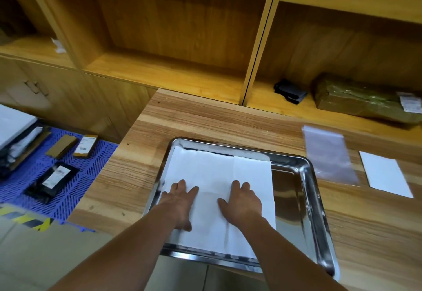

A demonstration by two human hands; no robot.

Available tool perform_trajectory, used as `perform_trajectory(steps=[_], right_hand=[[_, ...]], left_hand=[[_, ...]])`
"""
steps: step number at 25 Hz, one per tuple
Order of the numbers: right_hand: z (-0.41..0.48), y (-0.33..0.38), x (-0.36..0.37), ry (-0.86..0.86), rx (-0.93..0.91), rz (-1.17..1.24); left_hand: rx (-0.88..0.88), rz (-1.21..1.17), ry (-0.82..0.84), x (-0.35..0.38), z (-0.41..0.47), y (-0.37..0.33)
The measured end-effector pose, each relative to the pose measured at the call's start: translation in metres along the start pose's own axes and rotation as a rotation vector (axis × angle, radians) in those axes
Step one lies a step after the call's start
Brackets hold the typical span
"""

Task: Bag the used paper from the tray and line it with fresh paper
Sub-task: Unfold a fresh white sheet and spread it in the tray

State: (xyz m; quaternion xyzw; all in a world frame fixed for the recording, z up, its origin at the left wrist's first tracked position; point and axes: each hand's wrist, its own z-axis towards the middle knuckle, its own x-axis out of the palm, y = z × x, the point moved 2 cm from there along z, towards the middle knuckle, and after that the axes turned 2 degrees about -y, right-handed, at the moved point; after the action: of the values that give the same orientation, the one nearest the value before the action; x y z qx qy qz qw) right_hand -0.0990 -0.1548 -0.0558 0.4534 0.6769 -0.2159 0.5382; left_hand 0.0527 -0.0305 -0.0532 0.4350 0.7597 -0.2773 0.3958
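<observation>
Two bare forearms entering from the lower edge, no sleeves within view, left hand (179, 201) and right hand (242, 201) ungloved, no rings, watch or wristband seen, fingernails short and unpainted

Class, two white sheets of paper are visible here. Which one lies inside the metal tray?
The large sheet under both hands lies in the tray; the small sheet lies on the table, right of the plastic bag.
</observation>
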Motion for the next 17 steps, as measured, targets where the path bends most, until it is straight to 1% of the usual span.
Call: perform_trajectory(steps=[2, 4, 7, 12, 17], right_hand=[[0.002, -0.002, 0.007, -0.023, 0.066, 0.004], [0.003, -0.003, 0.008, -0.059, 0.082, 0.044], [0.004, -0.006, 0.005, -0.073, 0.078, 0.049], [0.007, -0.01, -0.001, -0.034, 0.026, 0.039], [0.01, -0.026, -0.019, -0.05, 0.053, 0.224]], left_hand=[[-0.006, -0.006, 0.003, 0.0, -0.001, 0.001], [-0.01, -0.002, -0.003, 0.0, -0.002, 0.001], [-0.007, 0.016, -0.01, 0.001, -0.002, 0.002], [-0.014, 0.027, -0.008, 0.0, 0.0, 0.0], [-0.017, 0.034, -0.003, -0.001, 0.0, 0.0]])
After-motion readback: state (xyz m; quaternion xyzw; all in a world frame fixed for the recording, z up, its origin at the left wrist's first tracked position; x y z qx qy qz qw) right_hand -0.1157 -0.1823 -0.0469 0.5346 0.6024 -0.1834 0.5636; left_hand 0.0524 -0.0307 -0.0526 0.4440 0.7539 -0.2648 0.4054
